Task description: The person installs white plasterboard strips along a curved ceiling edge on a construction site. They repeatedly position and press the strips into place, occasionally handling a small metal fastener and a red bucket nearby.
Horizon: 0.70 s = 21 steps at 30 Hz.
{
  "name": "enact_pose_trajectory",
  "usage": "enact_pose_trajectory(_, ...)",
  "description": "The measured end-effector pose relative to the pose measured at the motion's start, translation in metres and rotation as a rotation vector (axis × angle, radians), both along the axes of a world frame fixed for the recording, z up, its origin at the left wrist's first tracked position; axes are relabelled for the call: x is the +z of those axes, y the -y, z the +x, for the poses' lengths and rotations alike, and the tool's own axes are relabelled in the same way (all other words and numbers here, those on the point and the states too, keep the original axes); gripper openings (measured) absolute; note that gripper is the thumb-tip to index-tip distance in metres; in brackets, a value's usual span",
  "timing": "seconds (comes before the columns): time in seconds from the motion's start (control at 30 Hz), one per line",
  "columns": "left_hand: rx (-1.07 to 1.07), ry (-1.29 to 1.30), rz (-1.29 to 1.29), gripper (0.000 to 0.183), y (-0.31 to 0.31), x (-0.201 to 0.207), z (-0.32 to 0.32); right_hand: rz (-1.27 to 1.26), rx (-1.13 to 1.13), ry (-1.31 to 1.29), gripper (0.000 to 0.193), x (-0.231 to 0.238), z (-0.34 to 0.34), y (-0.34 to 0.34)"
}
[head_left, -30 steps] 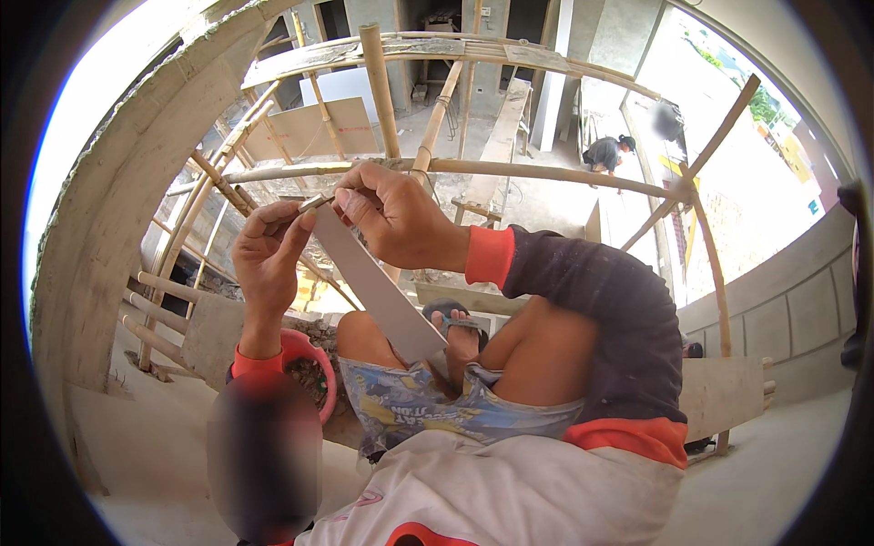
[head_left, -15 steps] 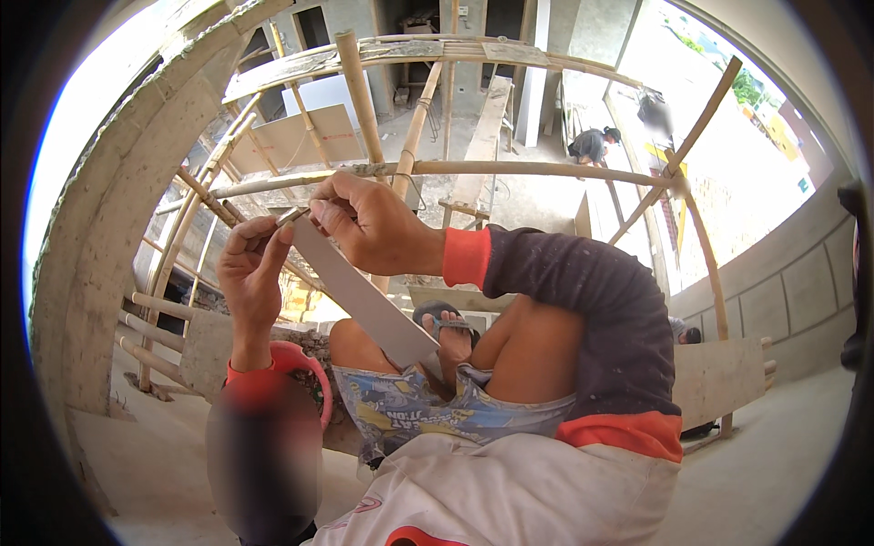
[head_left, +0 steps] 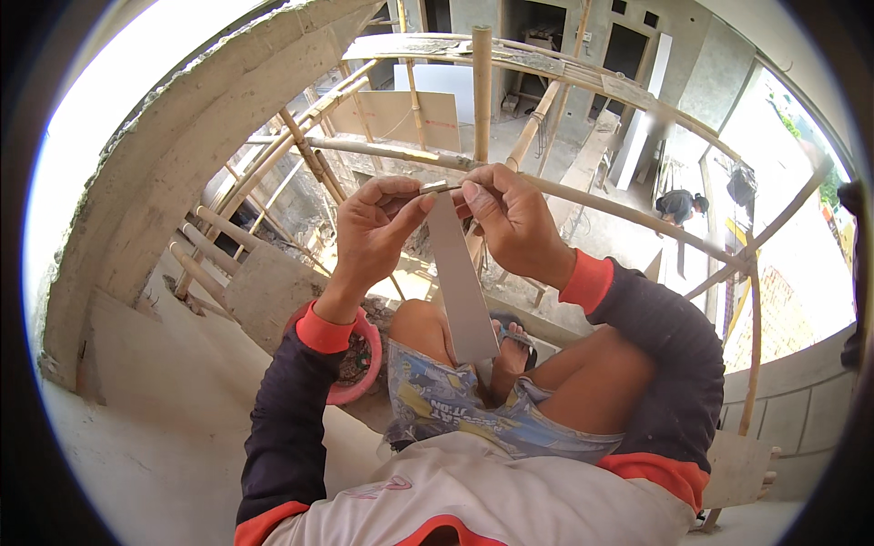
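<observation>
A long, flat, pale grey strip [head_left: 462,282] hangs between my two hands, its lower end above my lap and sandalled foot. With thumb and fingers pinched, my left hand [head_left: 375,227] grips the left corner of its upper end. My right hand [head_left: 517,223] pinches the right side of the same end, fingertips close to those of the left. Something small and thin shows at that top edge between the fingertips; its kind I cannot make out.
A pink tub [head_left: 371,359] with rubble in it stands beside my left knee. Bamboo scaffold poles [head_left: 628,214] cross ahead, over a lower floor with planks. A concrete beam [head_left: 164,173] rises on the left. Another person [head_left: 678,207] bends over below at the right.
My view has swung, so the scaffold and tub sit differently in the picture. The strip now hangs more upright, and both hands stay at its upper end.
</observation>
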<state>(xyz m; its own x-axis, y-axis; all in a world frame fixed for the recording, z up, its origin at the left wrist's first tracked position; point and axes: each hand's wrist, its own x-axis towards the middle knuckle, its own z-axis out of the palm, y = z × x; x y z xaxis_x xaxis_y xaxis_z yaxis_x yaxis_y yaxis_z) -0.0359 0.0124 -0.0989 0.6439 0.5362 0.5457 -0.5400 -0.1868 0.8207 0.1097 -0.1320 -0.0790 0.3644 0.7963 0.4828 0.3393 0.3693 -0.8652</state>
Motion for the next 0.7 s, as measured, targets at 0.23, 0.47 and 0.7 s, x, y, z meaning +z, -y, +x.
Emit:
enact_pose_trajectory(0.23,-0.008,-0.023,-0.004,0.019,0.0014,0.0022,-0.0013,0.004,0.000,-0.011,0.019,0.0020,-0.0026,0.0000)
enact_pose_trajectory(0.47,-0.047,0.005,-0.018,0.020,0.0037,0.0015,-0.0003,-0.028,0.022,-0.001,0.021,0.0068,-0.0005,0.0030)
enact_pose_trajectory(0.7,-0.085,0.030,-0.031,0.016,0.0031,0.0000,-0.0005,-0.035,0.023,-0.013,0.022,0.0069,0.0000,0.0026)
